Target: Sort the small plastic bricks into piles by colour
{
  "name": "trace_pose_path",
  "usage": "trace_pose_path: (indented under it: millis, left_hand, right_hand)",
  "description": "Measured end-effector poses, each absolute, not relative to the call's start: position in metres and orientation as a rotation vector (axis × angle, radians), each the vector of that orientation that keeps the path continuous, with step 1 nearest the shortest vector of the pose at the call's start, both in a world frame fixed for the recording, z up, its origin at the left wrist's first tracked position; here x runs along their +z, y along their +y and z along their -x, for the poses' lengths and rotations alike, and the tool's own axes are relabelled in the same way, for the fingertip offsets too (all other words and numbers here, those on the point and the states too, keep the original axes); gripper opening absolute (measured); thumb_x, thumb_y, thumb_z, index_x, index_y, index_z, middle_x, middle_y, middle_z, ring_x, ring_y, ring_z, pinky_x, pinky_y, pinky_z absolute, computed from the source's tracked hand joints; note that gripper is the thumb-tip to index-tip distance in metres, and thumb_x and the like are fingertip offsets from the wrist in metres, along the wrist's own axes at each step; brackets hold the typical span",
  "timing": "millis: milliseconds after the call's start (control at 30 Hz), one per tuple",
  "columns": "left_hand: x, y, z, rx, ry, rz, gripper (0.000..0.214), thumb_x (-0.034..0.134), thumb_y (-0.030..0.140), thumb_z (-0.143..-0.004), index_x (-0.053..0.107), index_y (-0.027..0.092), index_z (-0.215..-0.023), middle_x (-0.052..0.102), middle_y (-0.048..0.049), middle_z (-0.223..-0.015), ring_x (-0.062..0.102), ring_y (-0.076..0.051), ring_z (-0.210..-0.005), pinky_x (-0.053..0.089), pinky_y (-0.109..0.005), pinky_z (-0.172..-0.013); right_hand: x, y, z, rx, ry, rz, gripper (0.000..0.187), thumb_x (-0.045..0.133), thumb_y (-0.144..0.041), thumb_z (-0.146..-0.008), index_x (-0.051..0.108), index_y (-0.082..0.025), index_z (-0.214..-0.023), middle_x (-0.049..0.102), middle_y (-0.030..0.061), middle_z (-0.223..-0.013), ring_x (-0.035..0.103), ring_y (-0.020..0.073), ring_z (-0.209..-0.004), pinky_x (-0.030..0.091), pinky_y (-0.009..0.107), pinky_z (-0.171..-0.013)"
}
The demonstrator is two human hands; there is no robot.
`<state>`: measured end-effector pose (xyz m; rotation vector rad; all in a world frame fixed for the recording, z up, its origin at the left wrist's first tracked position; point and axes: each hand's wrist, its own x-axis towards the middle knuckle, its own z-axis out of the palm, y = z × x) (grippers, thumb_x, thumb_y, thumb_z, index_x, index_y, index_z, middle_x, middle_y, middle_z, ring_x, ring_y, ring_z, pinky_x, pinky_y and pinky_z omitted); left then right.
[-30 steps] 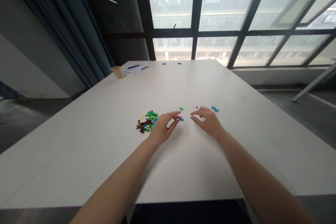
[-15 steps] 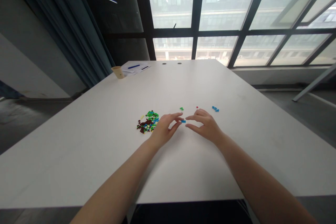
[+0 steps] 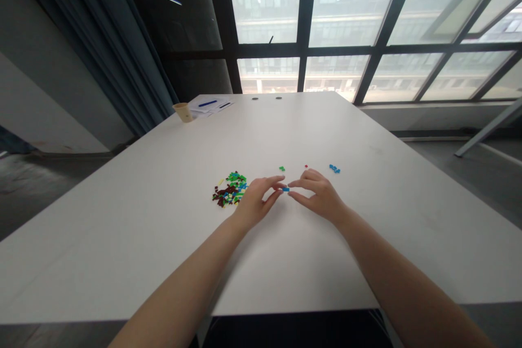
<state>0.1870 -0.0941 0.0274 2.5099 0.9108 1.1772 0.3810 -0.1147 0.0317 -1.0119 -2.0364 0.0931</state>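
Note:
A small blue plastic brick sits between my two hands, just above the white table. My left hand pinches its left end between thumb and fingertips. My right hand is at its right end, fingertips touching or almost touching it, with the thumb and fingers apart. Left of my left hand lies a mixed pile of small bricks in green, dark red, blue and yellow. Beyond my hands are a green brick, a red brick and a small group of blue bricks.
At the table's far left corner stand a paper cup and sheets of paper with a blue pen on them. Dark curtains hang at the left, and large windows span the back.
My right hand has moved left, closing in on the blue brick. The brick has shifted slightly right with my left hand, and the gap between my hands has narrowed.

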Motion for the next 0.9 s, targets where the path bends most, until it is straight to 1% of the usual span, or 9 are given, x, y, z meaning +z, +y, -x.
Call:
trace_pose_path:
  millis: [367,533,633,767,833,900]
  left_hand:
    - [0.026,-0.094,-0.187,1.17,0.908,-2.507,0.028,0.049,0.026,-0.084,0.048,0.022,-0.111,0.068,-0.0032,-0.091,0.061,-0.012,-0.084,0.045,-0.029,-0.081]
    - [0.027,-0.093,-0.188,1.092,0.963,-2.441,0.034,0.048,0.029,-0.084,0.044,0.022,-0.116,0.066,-0.0046,-0.097,0.06,-0.013,-0.084,0.046,-0.03,-0.08]
    - [0.026,-0.087,-0.185,1.061,1.063,-2.379,0.035,0.047,0.03,-0.084,0.043,0.022,-0.118,0.065,-0.0052,-0.1,0.059,-0.013,-0.084,0.046,-0.032,-0.081]
    - [0.018,-0.07,-0.171,1.026,1.312,-2.307,0.035,0.046,0.028,-0.081,0.047,0.02,-0.115,0.063,-0.0061,-0.102,0.059,-0.015,-0.083,0.046,-0.034,-0.081]
    - [0.012,-0.062,-0.162,0.924,1.486,-2.296,0.034,0.047,0.028,-0.08,0.051,0.019,-0.112,0.062,-0.0075,-0.106,0.058,-0.017,-0.088,0.045,-0.035,-0.082]
    - [0.007,-0.057,-0.155,0.756,1.646,-2.328,0.032,0.047,0.027,-0.079,0.055,0.019,-0.109,0.061,-0.0083,-0.11,0.055,-0.02,-0.097,0.043,-0.037,-0.087]
  right_hand:
    - [0.031,-0.115,-0.379,0.087,-2.054,0.995,0.013,0.056,-0.027,-0.079,0.066,-0.023,-0.088,0.05,0.0005,-0.067,0.049,0.0137,-0.069,0.041,0.029,-0.071]
    - [0.028,-0.107,-0.387,0.063,-2.043,1.067,0.012,0.056,-0.026,-0.079,0.065,-0.023,-0.085,0.054,0.0011,-0.069,0.051,0.014,-0.069,0.041,0.03,-0.073]
    - [0.023,-0.094,-0.416,-0.02,-1.904,1.302,0.012,0.057,-0.028,-0.077,0.067,-0.021,-0.081,0.054,0.0011,-0.067,0.049,0.014,-0.065,0.039,0.029,-0.068]
    - [0.012,-0.082,-0.472,-0.158,-1.524,1.837,0.018,0.058,-0.032,-0.074,0.068,-0.019,-0.079,0.053,0.0021,-0.067,0.049,0.0155,-0.064,0.037,0.029,-0.063]
    - [0.004,-0.081,-0.493,-0.166,-1.374,2.09,0.019,0.057,-0.033,-0.073,0.069,-0.02,-0.082,0.057,0.0038,-0.072,0.051,0.0175,-0.068,0.036,0.031,-0.063]
    - [-0.004,-0.081,-0.505,-0.125,-1.299,2.263,0.02,0.057,-0.032,-0.072,0.069,-0.021,-0.083,0.061,0.0059,-0.082,0.053,0.0205,-0.077,0.036,0.033,-0.066]
